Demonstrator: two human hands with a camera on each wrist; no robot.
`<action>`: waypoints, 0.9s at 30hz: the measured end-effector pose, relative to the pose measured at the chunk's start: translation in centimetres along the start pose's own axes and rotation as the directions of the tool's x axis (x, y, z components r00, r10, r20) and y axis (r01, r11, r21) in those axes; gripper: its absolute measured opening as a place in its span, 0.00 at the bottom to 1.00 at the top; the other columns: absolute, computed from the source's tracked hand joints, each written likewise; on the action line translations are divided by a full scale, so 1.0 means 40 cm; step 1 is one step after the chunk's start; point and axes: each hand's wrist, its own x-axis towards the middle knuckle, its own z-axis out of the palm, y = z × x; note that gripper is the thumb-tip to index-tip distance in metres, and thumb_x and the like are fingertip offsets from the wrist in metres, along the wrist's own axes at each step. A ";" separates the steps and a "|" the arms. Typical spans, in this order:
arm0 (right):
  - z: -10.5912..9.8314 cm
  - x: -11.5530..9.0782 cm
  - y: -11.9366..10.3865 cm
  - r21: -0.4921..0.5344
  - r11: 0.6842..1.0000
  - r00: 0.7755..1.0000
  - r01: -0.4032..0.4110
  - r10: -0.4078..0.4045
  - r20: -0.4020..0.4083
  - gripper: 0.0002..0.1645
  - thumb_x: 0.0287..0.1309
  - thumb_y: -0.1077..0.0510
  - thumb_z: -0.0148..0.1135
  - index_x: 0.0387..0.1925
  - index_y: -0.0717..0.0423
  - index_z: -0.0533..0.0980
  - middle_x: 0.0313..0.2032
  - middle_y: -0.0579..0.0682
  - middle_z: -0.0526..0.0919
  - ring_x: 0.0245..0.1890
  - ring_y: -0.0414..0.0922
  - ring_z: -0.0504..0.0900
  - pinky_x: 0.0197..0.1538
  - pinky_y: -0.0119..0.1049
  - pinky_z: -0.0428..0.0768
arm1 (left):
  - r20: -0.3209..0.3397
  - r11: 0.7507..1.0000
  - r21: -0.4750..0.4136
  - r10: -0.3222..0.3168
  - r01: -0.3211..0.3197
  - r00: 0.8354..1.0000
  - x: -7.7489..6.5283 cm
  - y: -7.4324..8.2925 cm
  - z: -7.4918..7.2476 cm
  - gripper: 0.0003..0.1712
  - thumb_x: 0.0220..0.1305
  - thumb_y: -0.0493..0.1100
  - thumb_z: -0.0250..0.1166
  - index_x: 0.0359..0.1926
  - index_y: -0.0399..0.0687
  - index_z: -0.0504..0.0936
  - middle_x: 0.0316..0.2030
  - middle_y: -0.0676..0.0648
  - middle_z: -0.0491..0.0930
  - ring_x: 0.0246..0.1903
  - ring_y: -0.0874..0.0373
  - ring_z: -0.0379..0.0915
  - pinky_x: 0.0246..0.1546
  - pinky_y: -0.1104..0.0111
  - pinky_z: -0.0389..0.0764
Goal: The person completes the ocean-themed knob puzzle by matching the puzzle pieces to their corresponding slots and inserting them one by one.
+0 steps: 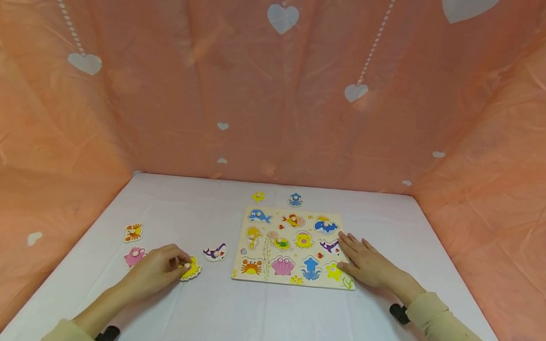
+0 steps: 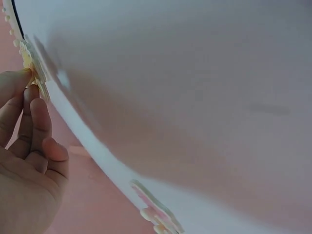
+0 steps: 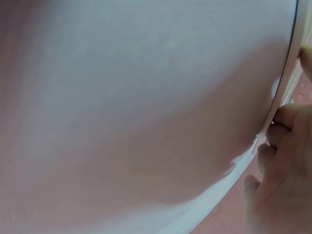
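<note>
My left hand point(image 1: 156, 269) pinches the small knob of a yellow puzzle piece point(image 1: 192, 268) between thumb and fingertips, low over the white table. In the left wrist view, the yellow piece point(image 2: 30, 58) stands out at the fingertips. My right hand point(image 1: 368, 262) lies with fingers extended on the right edge of a wooden sea-animal puzzle board point(image 1: 299, 282). In the right wrist view, the right hand's fingers point(image 3: 287, 117) touch the board's side. A purple shark piece point(image 1: 216, 252) lies between the left hand and the board. Partly hidden behind the left hand is a pink shell piece point(image 1: 133, 256).
A crab piece point(image 1: 133, 232) lies at the far left. Behind the board are a yellow starfish piece point(image 1: 258, 196) and a blue squid piece point(image 1: 295, 200). Several knobbed pieces, including a blue whale point(image 1: 260, 216), sit on the board. Orange fabric walls point(image 1: 272, 140) border the table.
</note>
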 end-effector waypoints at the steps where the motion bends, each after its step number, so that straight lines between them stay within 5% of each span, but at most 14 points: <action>1: 0.001 0.000 0.000 0.001 1.000 1.000 -0.001 0.001 0.001 0.47 0.76 0.37 0.53 0.79 0.64 0.57 0.80 0.60 0.53 0.79 0.63 0.51 0.76 0.66 0.50 | -0.009 1.000 -0.006 0.005 -0.005 1.000 0.002 0.001 0.000 0.11 0.59 0.35 0.76 0.40 0.54 0.88 0.34 0.64 0.79 0.32 0.69 0.70 0.33 0.72 0.76; 6: 0.004 -0.001 0.000 -0.006 1.000 1.000 -0.007 0.007 0.000 0.47 0.76 0.37 0.52 0.79 0.64 0.57 0.80 0.60 0.53 0.80 0.63 0.51 0.76 0.66 0.50 | -0.050 0.999 -0.029 0.044 -0.045 0.998 0.020 0.014 0.003 0.13 0.57 0.33 0.77 0.40 0.54 0.88 0.36 0.62 0.81 0.34 0.68 0.72 0.35 0.71 0.78; 20: 0.003 0.000 -0.001 -0.014 1.000 1.000 -0.022 0.023 0.017 0.47 0.76 0.36 0.53 0.79 0.63 0.56 0.81 0.60 0.52 0.80 0.62 0.51 0.76 0.65 0.50 | -0.006 0.993 -0.055 0.100 -0.100 0.995 0.127 0.073 0.044 0.11 0.60 0.35 0.76 0.42 0.52 0.88 0.38 0.61 0.82 0.34 0.67 0.73 0.35 0.70 0.77; 27: 0.001 0.004 -0.004 -0.022 1.000 1.000 -0.014 0.014 0.018 0.47 0.76 0.38 0.54 0.79 0.63 0.56 0.81 0.59 0.52 0.80 0.62 0.51 0.77 0.64 0.50 | -0.021 0.973 -0.084 0.215 -0.216 0.976 0.182 0.110 0.075 0.10 0.60 0.34 0.76 0.42 0.49 0.88 0.38 0.55 0.84 0.34 0.66 0.75 0.34 0.70 0.78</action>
